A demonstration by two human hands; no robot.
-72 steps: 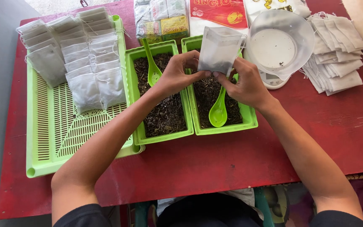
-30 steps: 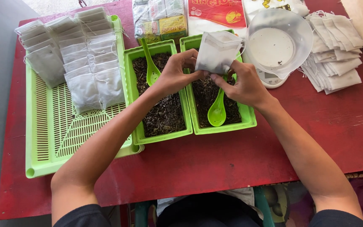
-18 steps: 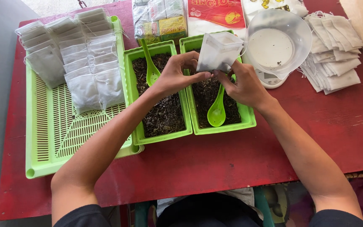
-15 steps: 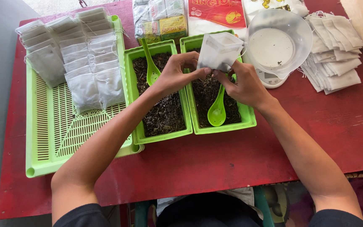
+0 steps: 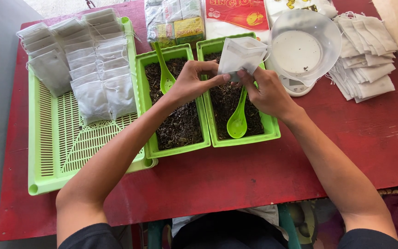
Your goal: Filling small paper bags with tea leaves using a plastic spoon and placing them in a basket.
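Both hands meet above the right green tub [image 5: 272,131] of dark loose leaf, which serves as the landmark here. The left hand [image 5: 190,83] and the right hand [image 5: 266,92] each pinch the lower edge of a white filter bag [image 5: 241,54], fingers closed on its paper; the bag hangs over the far end of that tub. Whether the bag's mouth is open cannot be made out, and its contents are hidden.

The right hand covers the handle top of the green spoon [image 5: 237,124] lying in the tub; only its bowl and lower stem show. Left of the tub, touching it, sits a second green tub [image 5: 149,143] with another spoon [image 5: 164,78] leaning in it. Further left, a slotted green tray [image 5: 61,152] holds rows of filled bags [image 5: 93,69] at its far end, its near half bare.

Right of the tub, a scale with a translucent bowl [image 5: 306,46] stands close, and beyond it a pile of flat empty bags [image 5: 367,60]. Behind the tub, packets are cut off by the top edge. The red table [image 5: 254,180] lies bare along its near side.
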